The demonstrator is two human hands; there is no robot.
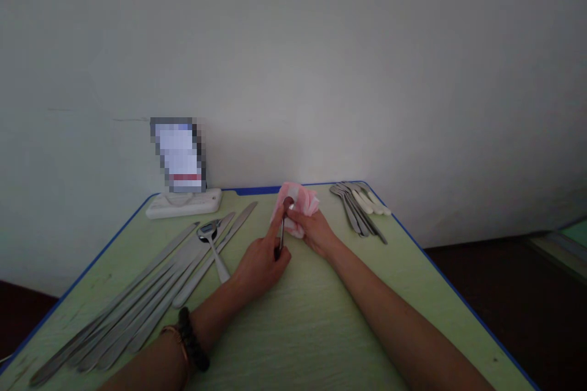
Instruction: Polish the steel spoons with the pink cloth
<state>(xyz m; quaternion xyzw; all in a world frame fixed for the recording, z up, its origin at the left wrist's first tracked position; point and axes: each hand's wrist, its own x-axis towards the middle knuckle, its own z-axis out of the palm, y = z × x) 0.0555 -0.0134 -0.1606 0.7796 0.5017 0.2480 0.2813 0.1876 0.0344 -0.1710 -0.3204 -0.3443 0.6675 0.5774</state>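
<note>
My left hand (261,264) is closed round the handle of a metal spoon (281,237), which points away from me. The spoon's bowl end lies against a pink and white cloth (305,197). My right hand (317,230) grips that cloth, its thumb near the spoon's bowl. Both hands meet over the middle of the table, towards its far edge. Another spoon (214,252), larger, lies just left of my left hand, partly over several table knives (156,293) that are spread side by side.
Several small spoons (355,211), some with white handles (373,203), lie at the far right of the green, blue-edged table (312,336). A phone (181,156) leans on a white stand (183,204) at the far left. A wall (321,73) rises behind the table.
</note>
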